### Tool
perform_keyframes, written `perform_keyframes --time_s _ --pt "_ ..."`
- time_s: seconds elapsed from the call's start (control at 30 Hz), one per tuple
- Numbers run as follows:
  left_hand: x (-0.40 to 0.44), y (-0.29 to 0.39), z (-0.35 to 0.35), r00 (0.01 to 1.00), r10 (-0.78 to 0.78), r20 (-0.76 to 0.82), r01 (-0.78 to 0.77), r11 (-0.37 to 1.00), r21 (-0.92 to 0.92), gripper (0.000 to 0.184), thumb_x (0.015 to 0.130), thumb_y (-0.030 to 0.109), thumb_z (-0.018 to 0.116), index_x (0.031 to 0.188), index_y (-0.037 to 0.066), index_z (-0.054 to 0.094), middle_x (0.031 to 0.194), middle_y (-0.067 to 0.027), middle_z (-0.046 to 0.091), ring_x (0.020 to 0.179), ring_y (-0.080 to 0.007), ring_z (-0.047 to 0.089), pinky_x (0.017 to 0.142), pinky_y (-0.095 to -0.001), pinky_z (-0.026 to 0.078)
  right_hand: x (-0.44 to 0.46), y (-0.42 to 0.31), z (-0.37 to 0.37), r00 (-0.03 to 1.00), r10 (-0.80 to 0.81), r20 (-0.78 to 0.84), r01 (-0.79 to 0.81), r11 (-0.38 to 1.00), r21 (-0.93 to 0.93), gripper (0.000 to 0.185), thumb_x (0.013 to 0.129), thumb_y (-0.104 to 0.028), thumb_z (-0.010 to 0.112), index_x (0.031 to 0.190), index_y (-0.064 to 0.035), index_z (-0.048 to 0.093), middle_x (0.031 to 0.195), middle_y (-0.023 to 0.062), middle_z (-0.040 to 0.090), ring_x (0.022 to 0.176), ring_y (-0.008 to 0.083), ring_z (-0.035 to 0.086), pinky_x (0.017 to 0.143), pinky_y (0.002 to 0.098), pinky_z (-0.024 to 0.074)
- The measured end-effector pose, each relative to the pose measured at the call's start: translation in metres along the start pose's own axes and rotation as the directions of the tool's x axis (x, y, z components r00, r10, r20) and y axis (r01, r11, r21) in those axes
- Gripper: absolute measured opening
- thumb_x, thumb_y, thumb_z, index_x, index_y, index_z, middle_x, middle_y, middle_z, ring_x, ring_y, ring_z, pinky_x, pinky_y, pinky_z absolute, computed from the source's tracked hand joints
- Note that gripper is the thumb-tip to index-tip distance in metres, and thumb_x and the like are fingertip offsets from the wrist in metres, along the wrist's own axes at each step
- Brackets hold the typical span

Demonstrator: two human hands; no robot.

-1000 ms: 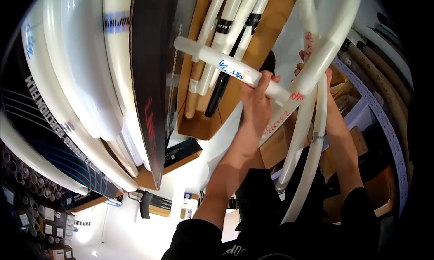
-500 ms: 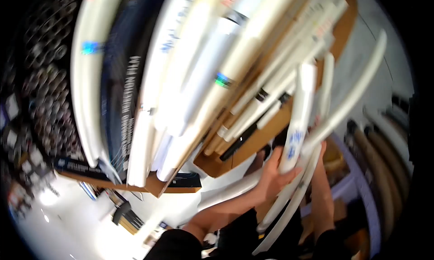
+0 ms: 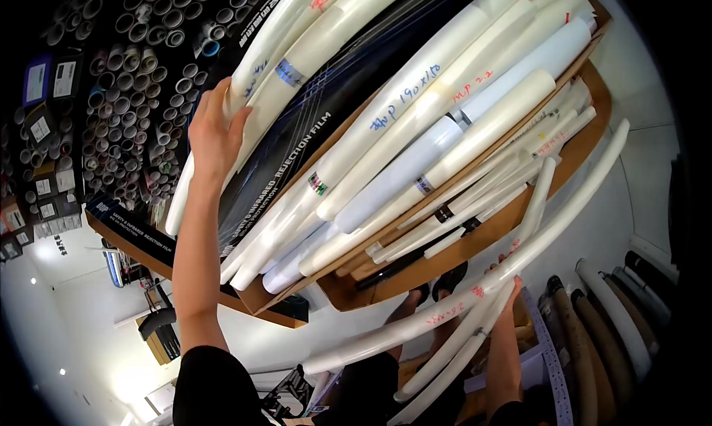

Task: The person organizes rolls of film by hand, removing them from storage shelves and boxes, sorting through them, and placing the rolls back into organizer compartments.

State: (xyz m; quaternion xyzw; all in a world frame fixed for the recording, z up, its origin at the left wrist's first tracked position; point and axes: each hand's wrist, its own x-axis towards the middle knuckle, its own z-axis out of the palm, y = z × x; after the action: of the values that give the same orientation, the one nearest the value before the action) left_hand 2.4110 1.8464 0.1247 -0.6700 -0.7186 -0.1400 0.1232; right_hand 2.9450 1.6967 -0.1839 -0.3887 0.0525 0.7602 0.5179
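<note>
At the upper left, my left hand [image 3: 215,133] has its thumb and fingers around a white roll [image 3: 263,59] with blue writing, beside another roll with a blue label band [image 3: 288,71]. Lower right, my right hand [image 3: 510,301] is closed around several thin white rolls; its fingers are partly hidden behind them. The longest held roll [image 3: 415,324] bears red writing and crosses the others at my hand. Between the hands, a large cardboard box [image 3: 256,298] holds thick white rolls, one marked in blue [image 3: 404,103].
A second cardboard box [image 3: 356,298] with thinner rolls stands alongside. A black box [image 3: 297,163] with white lettering lies among the rolls. Many tube ends [image 3: 126,114] are stacked at the left. At the lower right are a purple perforated rack [image 3: 547,352] and brown rolls [image 3: 575,337].
My left hand has left the short roll with blue writing and moved left to the rolls there. The view has swung toward the boxes and stacked tubes. My right hand still holds its rolls.
</note>
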Motion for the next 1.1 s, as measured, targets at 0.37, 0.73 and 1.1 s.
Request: perform_keyframes --time_s 0.37,0.73,1.1 --pt "-0.124 0.142 0.017 0.978 0.034 0.206 0.029 0.955 -0.296 0.027 0.08 0.002 0.066 0.105 -0.004 0.058 0.095 -0.015 0.064 0.09 -0.0254 0.062 0.083 -0.0361 0.049 0.007 -0.012 -0.042 0.972 0.225 -0.072 -0.229 0.971 -0.061 0.069 0.071 -0.041 0.061 0.129 -0.0074 0.044 0.118 0.0102 0.054 0.092 0.0294 0.057 0.081 0.0427 0.0505" --pt "-0.368 0.319 0.157 0.274 0.356 0.893 0.806 0.422 -0.416 0.069 0.067 0.014 0.077 0.128 0.003 0.046 0.113 -0.0163 0.06 0.106 -0.0255 0.059 0.091 -0.0344 0.045 -0.004 -0.008 -0.063 0.958 0.263 -0.116 -0.251 0.962 0.109 0.076 0.065 -0.036 0.062 0.13 -0.0015 0.041 0.106 0.0249 0.058 0.094 0.0358 0.06 0.086 0.0476 0.0499" --pt "-0.303 0.254 0.163 -0.046 0.433 0.9 0.965 0.254 -0.072 0.062 0.064 0.007 0.073 0.122 0.002 0.051 0.1 -0.007 0.061 0.091 -0.0148 0.057 0.082 -0.0289 0.045 -0.008 -0.03 -0.032 0.934 0.217 -0.284 -0.251 0.964 -0.088 0.053 0.077 -0.009 0.056 0.124 0.011 0.04 0.101 0.0191 0.059 0.09 0.0279 0.059 0.084 0.0406 0.0505"
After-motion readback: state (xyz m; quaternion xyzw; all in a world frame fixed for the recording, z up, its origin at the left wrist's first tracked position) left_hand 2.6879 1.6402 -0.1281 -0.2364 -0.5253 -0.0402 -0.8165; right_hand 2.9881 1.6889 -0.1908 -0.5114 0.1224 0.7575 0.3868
